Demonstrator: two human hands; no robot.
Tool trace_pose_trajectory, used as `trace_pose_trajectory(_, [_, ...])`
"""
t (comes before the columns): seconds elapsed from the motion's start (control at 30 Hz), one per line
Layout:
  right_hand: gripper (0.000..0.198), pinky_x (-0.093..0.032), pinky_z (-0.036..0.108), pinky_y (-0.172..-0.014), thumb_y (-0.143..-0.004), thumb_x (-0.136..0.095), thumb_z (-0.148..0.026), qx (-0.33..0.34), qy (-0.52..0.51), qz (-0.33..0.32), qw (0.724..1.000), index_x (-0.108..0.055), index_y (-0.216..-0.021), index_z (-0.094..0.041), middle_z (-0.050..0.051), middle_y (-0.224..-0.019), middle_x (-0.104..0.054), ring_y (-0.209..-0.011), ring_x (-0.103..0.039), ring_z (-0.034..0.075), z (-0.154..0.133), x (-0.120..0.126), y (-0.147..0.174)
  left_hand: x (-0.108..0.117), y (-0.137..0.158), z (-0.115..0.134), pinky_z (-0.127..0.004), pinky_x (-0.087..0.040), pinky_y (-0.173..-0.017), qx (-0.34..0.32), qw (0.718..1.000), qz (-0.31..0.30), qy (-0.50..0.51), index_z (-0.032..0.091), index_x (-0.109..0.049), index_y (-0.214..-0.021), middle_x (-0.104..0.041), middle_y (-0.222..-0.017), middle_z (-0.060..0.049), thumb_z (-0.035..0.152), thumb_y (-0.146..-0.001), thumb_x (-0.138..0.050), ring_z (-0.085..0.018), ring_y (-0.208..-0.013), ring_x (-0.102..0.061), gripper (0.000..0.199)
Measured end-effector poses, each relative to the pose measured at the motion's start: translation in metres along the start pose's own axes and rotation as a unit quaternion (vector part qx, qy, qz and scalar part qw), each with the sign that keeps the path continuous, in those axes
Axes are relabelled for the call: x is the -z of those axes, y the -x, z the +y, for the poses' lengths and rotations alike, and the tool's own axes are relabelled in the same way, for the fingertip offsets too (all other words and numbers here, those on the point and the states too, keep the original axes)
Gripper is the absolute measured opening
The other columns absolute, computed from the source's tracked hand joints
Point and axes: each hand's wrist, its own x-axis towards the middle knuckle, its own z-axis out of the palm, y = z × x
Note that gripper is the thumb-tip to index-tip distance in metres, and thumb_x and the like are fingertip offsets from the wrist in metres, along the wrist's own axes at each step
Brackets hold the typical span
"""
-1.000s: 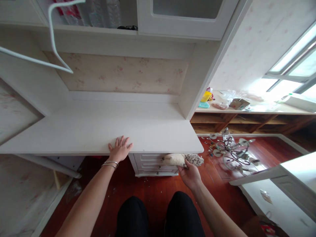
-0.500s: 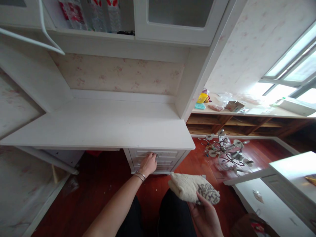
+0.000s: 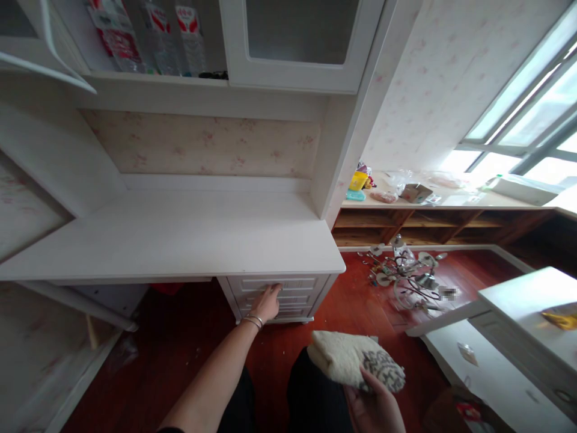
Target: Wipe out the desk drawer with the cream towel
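Note:
My left hand (image 3: pixel 267 304), with bracelets on its wrist, reaches to the top drawer (image 3: pixel 295 282) under the white desk (image 3: pixel 189 237). Its fingertips are closed at the small dark drawer knob (image 3: pixel 280 287), which they partly hide. That drawer looks closed. In my right hand (image 3: pixel 376 406) is a folded, fluffy cream cloth (image 3: pixel 336 355) with a grey pattern at one end. The thumb lies on top of the cloth and the other fingers are under it, above my right knee.
Plastic bottles (image 3: pixel 192 39) stand in the cabinet above the desk. A chandelier (image 3: pixel 406 273) lies on the red floor (image 3: pixel 347 300) at right. White furniture (image 3: pixel 532 300) is at far right, and a low shelf (image 3: pixel 433 219) runs under the window. A white hanger (image 3: pixel 54 69) hangs at upper left.
My view has tilted up and turned slightly right. The left fingers look straighter at the knob. The right hand keeps the folded cloth, and the drawer shows no clear movement.

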Motion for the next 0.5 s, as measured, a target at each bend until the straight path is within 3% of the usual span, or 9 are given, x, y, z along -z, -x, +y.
trace_pose_trajectory(0.1, [0.047, -0.061, 0.029, -0.071, -0.074, -0.062, -0.005, -0.005, 0.023, -0.041, 0.999, -0.054, -0.119, -0.016, 0.004, -0.091, -0.073, -0.082, -0.071, 0.02, 0.004, -0.042, 0.005, 0.003, 0.021, -0.002, -0.032, -0.039, -0.101, -0.001, 0.999, 0.006, 0.032, 0.021, -0.035, -0.142, -0.042, -0.144, -0.011, 0.022, -0.087, -0.041, -0.022, -0.122, -0.05, 0.056])
trace_pose_trajectory(0.2, [0.043, -0.06, 0.025, -0.07, -0.075, -0.063, -0.003, -0.013, 0.047, -0.118, 0.992, -0.056, -0.116, -0.015, 0.004, -0.09, -0.073, -0.078, -0.07, 0.017, 0.012, -0.103, 0.01, -0.004, 0.062, -0.009, -0.026, -0.036, -0.103, -0.006, 0.998, -0.003, 0.061, 0.019, -0.041, -0.138, -0.048, -0.14, -0.008, 0.026, -0.087, -0.041, -0.018, -0.125, -0.047, 0.052])
trace_pose_trajectory(0.37, [0.039, -0.059, 0.025, -0.063, -0.078, -0.06, -0.003, -0.051, 0.056, -0.268, 0.96, -0.057, -0.114, -0.015, 0.004, -0.087, -0.073, -0.077, -0.07, 0.017, 0.034, -0.228, 0.002, -0.053, 0.153, -0.049, -0.024, -0.042, -0.097, 0.089, 0.982, -0.037, 0.164, 0.016, -0.052, -0.128, -0.059, -0.126, -0.01, 0.027, -0.085, -0.04, -0.016, -0.111, -0.058, 0.046])
trace_pose_trajectory(0.5, [0.035, -0.058, 0.028, -0.075, -0.081, -0.058, -0.009, -0.039, 0.049, -0.356, 0.932, -0.056, -0.115, -0.018, 0.002, -0.089, -0.072, -0.087, -0.068, 0.016, 0.073, -0.318, -0.026, -0.09, 0.199, -0.091, -0.024, -0.044, -0.093, 0.196, 0.957, -0.102, 0.187, 0.023, -0.064, -0.115, -0.067, -0.114, -0.007, 0.026, -0.074, -0.049, -0.018, -0.106, -0.062, 0.044])
